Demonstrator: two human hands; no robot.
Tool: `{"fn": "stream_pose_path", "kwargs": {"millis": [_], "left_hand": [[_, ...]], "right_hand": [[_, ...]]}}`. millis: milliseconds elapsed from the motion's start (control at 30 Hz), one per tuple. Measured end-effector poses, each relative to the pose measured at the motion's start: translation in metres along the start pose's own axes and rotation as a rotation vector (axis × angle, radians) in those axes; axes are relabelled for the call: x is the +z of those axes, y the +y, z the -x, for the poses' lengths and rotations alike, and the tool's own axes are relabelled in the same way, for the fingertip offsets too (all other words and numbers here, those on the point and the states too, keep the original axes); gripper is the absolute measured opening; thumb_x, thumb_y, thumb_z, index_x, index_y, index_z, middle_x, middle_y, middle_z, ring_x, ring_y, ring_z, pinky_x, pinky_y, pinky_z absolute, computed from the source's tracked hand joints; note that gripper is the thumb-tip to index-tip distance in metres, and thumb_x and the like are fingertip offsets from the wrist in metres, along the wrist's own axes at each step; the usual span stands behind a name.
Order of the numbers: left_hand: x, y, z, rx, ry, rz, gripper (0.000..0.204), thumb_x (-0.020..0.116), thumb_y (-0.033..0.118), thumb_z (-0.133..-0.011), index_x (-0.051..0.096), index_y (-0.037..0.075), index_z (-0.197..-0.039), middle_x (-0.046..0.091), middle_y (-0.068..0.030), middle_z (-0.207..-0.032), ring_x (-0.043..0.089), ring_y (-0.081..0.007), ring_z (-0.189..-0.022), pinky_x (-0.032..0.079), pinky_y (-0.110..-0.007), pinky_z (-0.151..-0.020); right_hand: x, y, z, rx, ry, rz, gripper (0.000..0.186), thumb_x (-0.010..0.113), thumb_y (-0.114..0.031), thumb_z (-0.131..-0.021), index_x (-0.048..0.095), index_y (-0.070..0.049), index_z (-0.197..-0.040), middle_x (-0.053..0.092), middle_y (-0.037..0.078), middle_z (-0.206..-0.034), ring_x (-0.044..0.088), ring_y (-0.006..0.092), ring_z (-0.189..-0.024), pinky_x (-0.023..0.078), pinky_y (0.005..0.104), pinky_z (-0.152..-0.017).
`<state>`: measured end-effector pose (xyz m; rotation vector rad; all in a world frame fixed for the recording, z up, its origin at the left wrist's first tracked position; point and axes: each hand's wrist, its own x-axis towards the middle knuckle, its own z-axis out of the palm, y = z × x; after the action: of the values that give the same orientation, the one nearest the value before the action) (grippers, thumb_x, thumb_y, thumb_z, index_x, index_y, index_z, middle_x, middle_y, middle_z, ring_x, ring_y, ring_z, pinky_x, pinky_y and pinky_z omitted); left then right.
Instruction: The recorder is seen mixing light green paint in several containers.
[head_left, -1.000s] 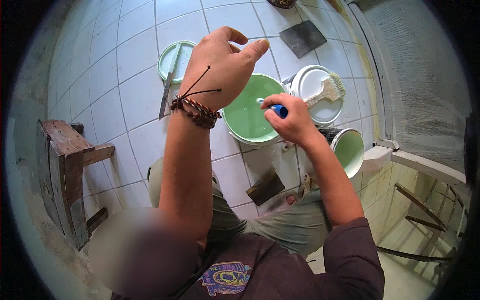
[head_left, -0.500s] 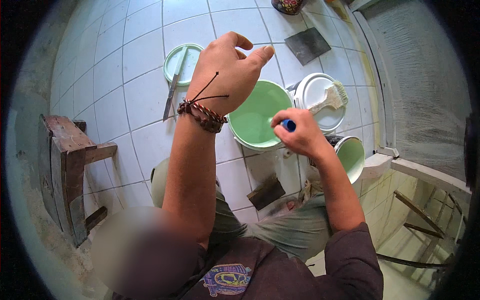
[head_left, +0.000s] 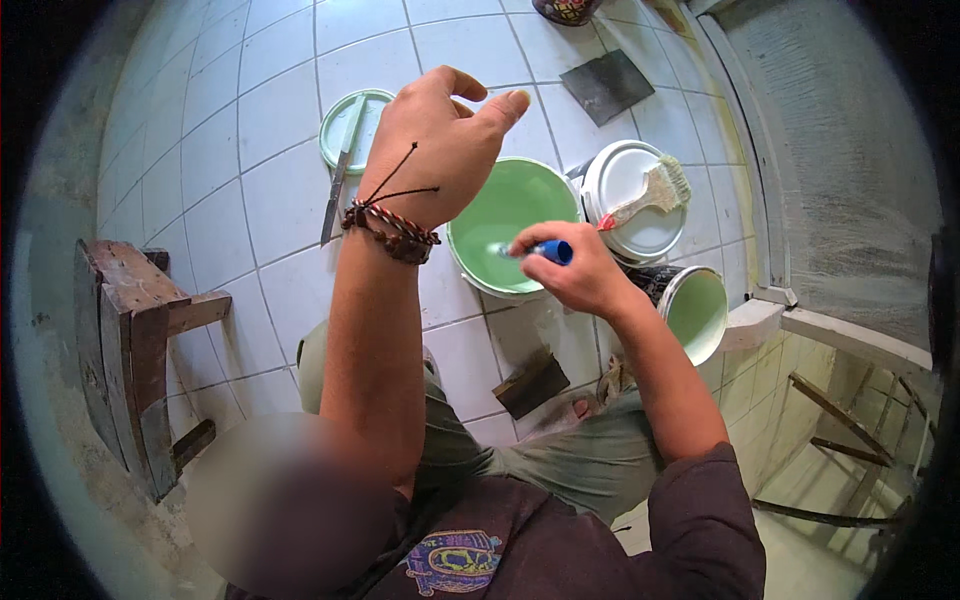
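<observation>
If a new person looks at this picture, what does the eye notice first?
First the bucket of light green paint at the centre, on the white tiled floor. The right hand holds a blue-handled tool over it, and the left hand, open, is raised above the rim. A paintbrush lies on a white lid to the right.

Floored in square white glazed tiles (head_left: pixel 200 110) with grey grout lines, lit by even daylight. At the left, a worn wooden stool (head_left: pixel 130 350) with dark stains; along the right, a rough grey plastered wall (head_left: pixel 840 150) above a low white-tiled ledge (head_left: pixel 800 330). Near right, thin wooden slats (head_left: pixel 840 420) over a lower pale floor.
</observation>
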<state>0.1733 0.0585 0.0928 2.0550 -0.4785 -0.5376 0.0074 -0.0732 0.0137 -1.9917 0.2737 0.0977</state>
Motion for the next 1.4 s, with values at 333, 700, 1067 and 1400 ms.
{"fn": "stream_pose_path", "kwargs": {"millis": [333, 700, 1067, 1400], "left_hand": [[-0.002, 0.001, 0.003, -0.023, 0.008, -0.031, 0.058, 0.067, 0.047, -0.088, 0.062, -0.006, -0.111, 0.069, -0.0179, -0.092, 0.065, -0.0183, -0.079, 0.053, -0.03, -0.069], [-0.006, -0.003, 0.003, -0.009, 0.038, -0.021, 0.057, 0.067, 0.046, -0.088, 0.062, -0.007, -0.111, 0.069, -0.0185, -0.091, 0.065, -0.0189, -0.079, 0.053, -0.03, -0.068], [-0.005, -0.001, 0.003, 0.009, 0.049, -0.011, 0.057, 0.067, 0.044, -0.087, 0.062, -0.007, -0.112, 0.069, -0.022, -0.095, 0.067, -0.0226, -0.084, 0.054, -0.033, -0.073], [0.004, 0.004, 0.004, 0.02, -0.01, -0.009, 0.06, 0.066, 0.045, -0.087, 0.06, -0.008, -0.114, 0.069, -0.0237, -0.097, 0.068, -0.0261, -0.087, 0.055, -0.034, -0.074]], "right_hand": [[-0.002, -0.001, -0.001, 0.06, -0.056, 0.042, 0.021, 0.063, -0.016, -0.076, 0.07, -0.003, -0.09, 0.068, 0.019, -0.087, 0.066, 0.0285, -0.079, 0.051, 0.0343, -0.077], [-0.01, -0.015, -0.003, 0.082, -0.04, 0.328, 0.019, 0.061, -0.014, -0.077, 0.069, 0.002, -0.084, 0.068, 0.013, -0.072, 0.063, 0.0226, -0.063, 0.051, 0.0337, -0.065], [-0.014, -0.006, -0.01, 0.101, 0.055, 0.412, 0.02, 0.062, -0.019, -0.076, 0.071, -0.002, -0.082, 0.066, 0.02, -0.075, 0.066, 0.033, -0.07, 0.052, 0.0381, -0.072], [-0.006, 0.005, -0.02, 0.074, 0.205, 0.128, 0.02, 0.063, -0.018, -0.077, 0.07, -0.002, -0.088, 0.068, 0.019, -0.08, 0.066, 0.0286, -0.07, 0.053, 0.0351, -0.07]]}}
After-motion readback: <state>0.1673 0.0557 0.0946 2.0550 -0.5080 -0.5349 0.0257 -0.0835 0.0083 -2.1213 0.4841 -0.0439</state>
